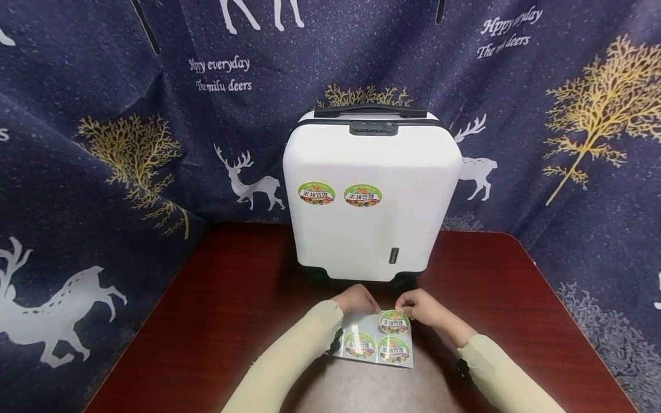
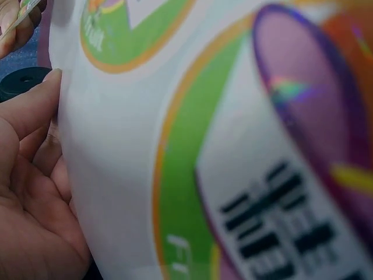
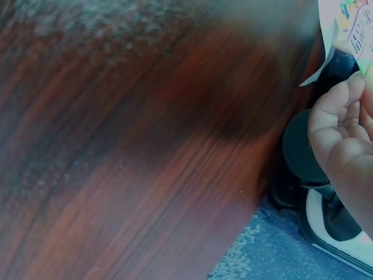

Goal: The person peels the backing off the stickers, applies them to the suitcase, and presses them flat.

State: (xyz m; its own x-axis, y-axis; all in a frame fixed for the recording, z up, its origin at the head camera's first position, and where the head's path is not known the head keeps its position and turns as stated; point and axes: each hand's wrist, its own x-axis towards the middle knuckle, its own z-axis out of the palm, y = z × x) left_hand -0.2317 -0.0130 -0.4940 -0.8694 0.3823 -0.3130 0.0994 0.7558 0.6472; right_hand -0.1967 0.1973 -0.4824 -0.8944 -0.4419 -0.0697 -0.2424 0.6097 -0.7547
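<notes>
A white sheet of round fruit stickers (image 1: 369, 322) is held over the table below the suitcase. My left hand (image 1: 356, 299) grips its far edge, thumb against the sheet in the left wrist view, where the sticker sheet (image 2: 111, 175) fills most of the picture. With thumb and fingertips, my right hand (image 1: 424, 308) pinches the top edge of the upper right sticker (image 1: 394, 323). The right wrist view has the right hand (image 3: 349, 134) at its right edge, holding a colourful sticker. Two more stickers, one of them the lower right sticker (image 1: 394, 349), lie flat on the sheet.
A white suitcase (image 1: 372, 229) stands upright on the dark red table (image 1: 222, 321), just beyond both hands. Its front bears a left sticker (image 1: 317, 194) and a right sticker (image 1: 362, 195), side by side. A blue deer-patterned cloth (image 1: 206, 115) hangs behind.
</notes>
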